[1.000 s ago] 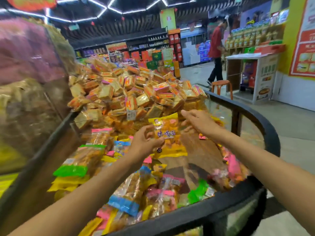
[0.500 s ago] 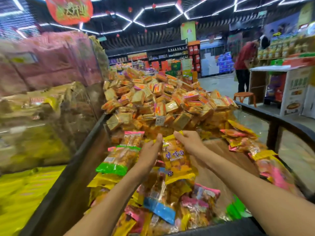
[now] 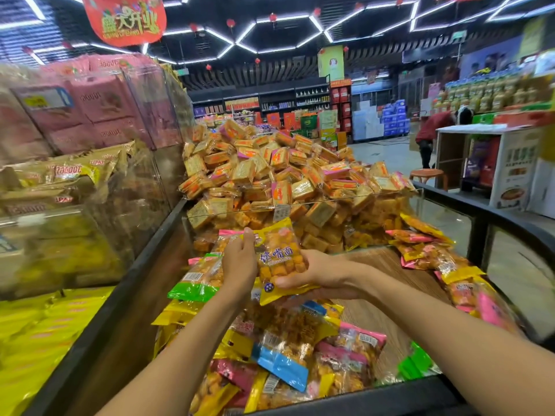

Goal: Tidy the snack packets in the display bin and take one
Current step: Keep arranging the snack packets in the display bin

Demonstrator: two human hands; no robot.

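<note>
A yellow snack packet point(image 3: 279, 256) with blue lettering is held up over the display bin point(image 3: 390, 394). My left hand point(image 3: 240, 262) pinches its upper left edge. My right hand point(image 3: 324, 277) grips its lower right side, thumb on the front and fingers under it. Below my arms lie several loose packets in the bin: a green-ended one point(image 3: 198, 280), a blue-ended one point(image 3: 285, 361), and a pink-ended one point(image 3: 357, 346). More packets point(image 3: 435, 256) lie along the bin's right side on the wooden floor point(image 3: 375, 262).
Behind a clear divider point(image 3: 303, 202) rises a heap of orange square packets point(image 3: 279, 175). Clear bins with pink and yellow bags point(image 3: 84, 145) stand at the left. A black curved rail point(image 3: 510, 223) bounds the right. A person in red point(image 3: 432, 136) bends by a stool point(image 3: 426, 175).
Both hands have brought the yellow packet nearer and lower. My right hand went from its top edge to its lower right side. The view has swung left and up.
</note>
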